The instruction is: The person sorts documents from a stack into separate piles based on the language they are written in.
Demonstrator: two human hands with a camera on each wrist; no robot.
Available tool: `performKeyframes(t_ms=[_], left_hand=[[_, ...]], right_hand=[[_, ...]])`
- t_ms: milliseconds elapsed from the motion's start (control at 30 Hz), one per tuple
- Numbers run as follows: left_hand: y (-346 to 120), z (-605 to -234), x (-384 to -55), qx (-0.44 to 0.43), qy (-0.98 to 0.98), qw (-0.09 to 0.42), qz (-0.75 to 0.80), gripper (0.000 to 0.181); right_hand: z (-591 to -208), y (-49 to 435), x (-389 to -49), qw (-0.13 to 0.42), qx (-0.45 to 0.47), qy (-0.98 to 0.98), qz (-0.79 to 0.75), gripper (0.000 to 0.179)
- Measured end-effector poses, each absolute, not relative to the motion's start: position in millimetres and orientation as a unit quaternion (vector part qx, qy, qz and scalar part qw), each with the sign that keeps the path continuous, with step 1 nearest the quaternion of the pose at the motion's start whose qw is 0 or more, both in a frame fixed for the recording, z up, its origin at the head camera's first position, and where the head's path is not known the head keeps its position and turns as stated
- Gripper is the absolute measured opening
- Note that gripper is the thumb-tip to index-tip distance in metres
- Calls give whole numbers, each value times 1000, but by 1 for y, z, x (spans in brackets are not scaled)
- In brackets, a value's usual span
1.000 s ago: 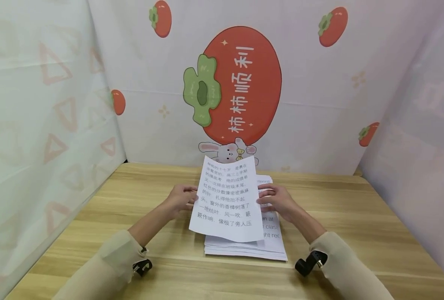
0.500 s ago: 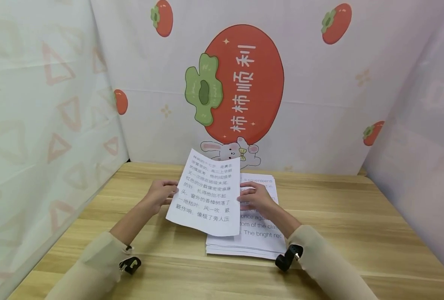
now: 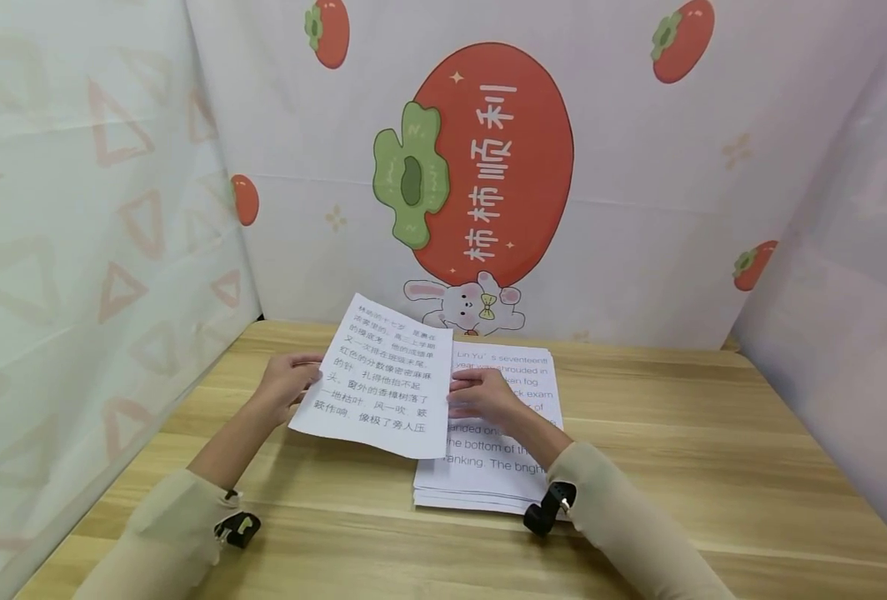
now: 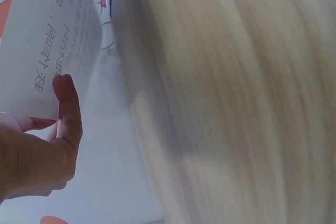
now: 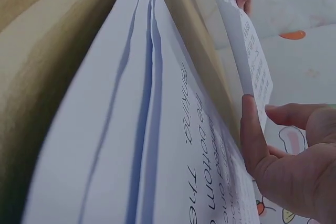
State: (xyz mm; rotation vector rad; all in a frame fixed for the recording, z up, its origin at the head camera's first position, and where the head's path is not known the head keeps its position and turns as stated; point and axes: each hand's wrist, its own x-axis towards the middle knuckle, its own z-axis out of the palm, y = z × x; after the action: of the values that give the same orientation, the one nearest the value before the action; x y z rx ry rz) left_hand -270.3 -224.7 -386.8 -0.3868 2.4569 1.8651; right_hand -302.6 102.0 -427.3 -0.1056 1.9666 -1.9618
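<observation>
A white paper sheet (image 3: 379, 379) printed with Chinese text is held up, tilted, above the table. My left hand (image 3: 286, 385) pinches its left edge; in the left wrist view the left hand (image 4: 47, 150) has fingers on both faces of the paper. At the sheet's right edge, my right hand (image 3: 492, 400) pinches it between thumb and fingers, as the right wrist view shows on the right hand (image 5: 289, 166). Below and to the right lies a stack of paper (image 3: 488, 479), its top sheet printed in English. The held sheet and right hand cover part of that text.
The wooden table (image 3: 661, 450) spreads to both sides of the stack. Behind it hangs a white cloth (image 3: 623, 275) with persimmon and rabbit prints; cloth walls stand at left and right. A black wrist camera (image 3: 241, 529) sits at the left cuff, another camera (image 3: 548, 508) at the right.
Both hands have carried the Chinese sheet leftward from over the stack, tilting it more. More of the English text on the stack's top sheet now shows.
</observation>
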Motion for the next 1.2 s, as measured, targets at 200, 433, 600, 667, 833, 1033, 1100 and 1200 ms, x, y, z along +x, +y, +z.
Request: performKeyframes(t_ms=[200,433,600,667,833,1033,1100,1200], left_hand=[[-239,-388,-267,-134,796,6,590,47],[-249,-389,-264,-146,798,6,584,52],[-254,-391,-263,-142,809,9,570,53],[-256,-392,-263,-138,813,11,565,52],[-260,-393,-263,-126,824,12,552,54],[-266,-395,-259,-120,849,7,515,54],[-267,-395,-258,-131,851,14,509,52],[-268,-397,-259,-148,850,30,505,50]], right_hand=[[-426,91,-300,219,-67,662,-713,63],[-428,82,-297,256,-117,628,-726,70],[-426,77,-295,271,-126,624,-722,70],[-426,76,-294,279,-127,622,-721,71],[-426,75,-294,305,-132,618,-712,73],[-423,74,-292,326,-152,622,-695,76],[-423,73,-292,328,-155,622,-694,77],[-423,72,-292,329,-157,624,-692,77]])
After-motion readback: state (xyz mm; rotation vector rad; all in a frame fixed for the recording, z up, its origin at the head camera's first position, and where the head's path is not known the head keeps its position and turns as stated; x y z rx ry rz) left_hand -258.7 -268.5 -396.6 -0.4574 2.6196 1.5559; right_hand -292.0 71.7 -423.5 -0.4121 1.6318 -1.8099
